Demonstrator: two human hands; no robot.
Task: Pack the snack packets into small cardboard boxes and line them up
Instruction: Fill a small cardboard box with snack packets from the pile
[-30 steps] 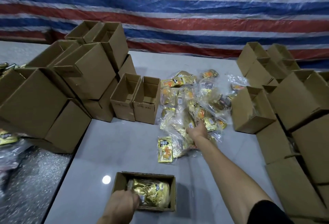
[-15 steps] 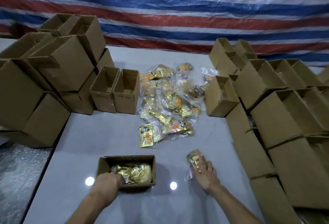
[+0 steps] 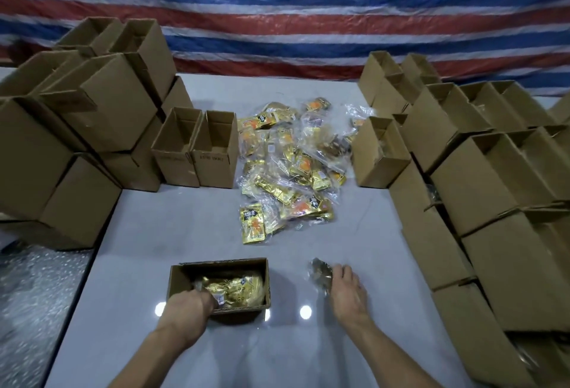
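Back from the far pile (image 3: 290,168), right hand (image 3: 345,292) curls its fingers round a packet (image 3: 320,273) just right of the near box (image 3: 222,264), best slid in flat while left hand (image 3: 188,306), fingers hidden inside, steadies it.

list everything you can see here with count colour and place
tarp: one, red, white and blue stripes, behind
table: one, grey, centre
left boxes: many, brown, piled at left
right boxes: many, brown, piled at right
upright boxes: two, brown, empty, left of packet pile
lone box: one, brown, right of packet pile
packet pile: many, gold and orange, table middle
near box: one, brown, open, near edge
packed packets: count unclear, gold, inside near box
loose packet: one, blurred, right of near box
left hand: reaching into near box, fingers hidden
right hand: gripping loose packet
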